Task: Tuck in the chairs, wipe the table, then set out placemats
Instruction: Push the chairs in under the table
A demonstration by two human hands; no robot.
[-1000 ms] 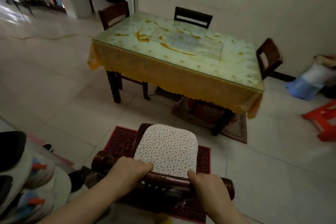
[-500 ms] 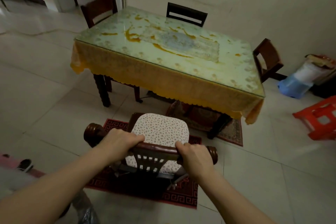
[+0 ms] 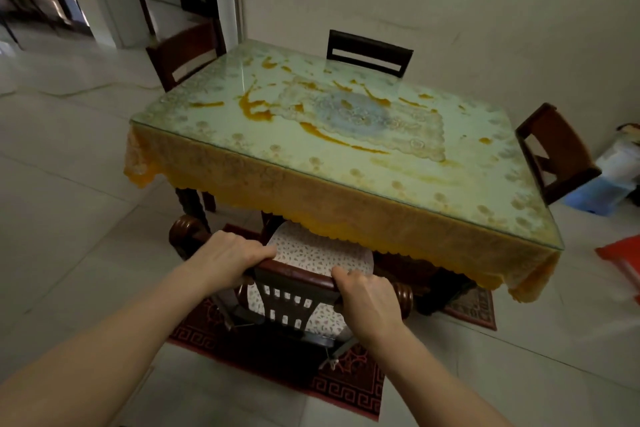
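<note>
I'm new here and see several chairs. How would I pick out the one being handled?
Find the table under the yellow cloth; the chair stands at its near side, left hand and right hand gripping its top rail. Unlike the three plain chairs, it has a white speckled seat cushion and scrolled rail ends.

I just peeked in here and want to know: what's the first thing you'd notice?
The big table in the middle, with its glass top, orange smears and yellow lace cloth hanging down. Right in front, a left hand and a right hand grip the dark wooden chair with the speckled white cushion, its seat partly under the cloth.
</note>
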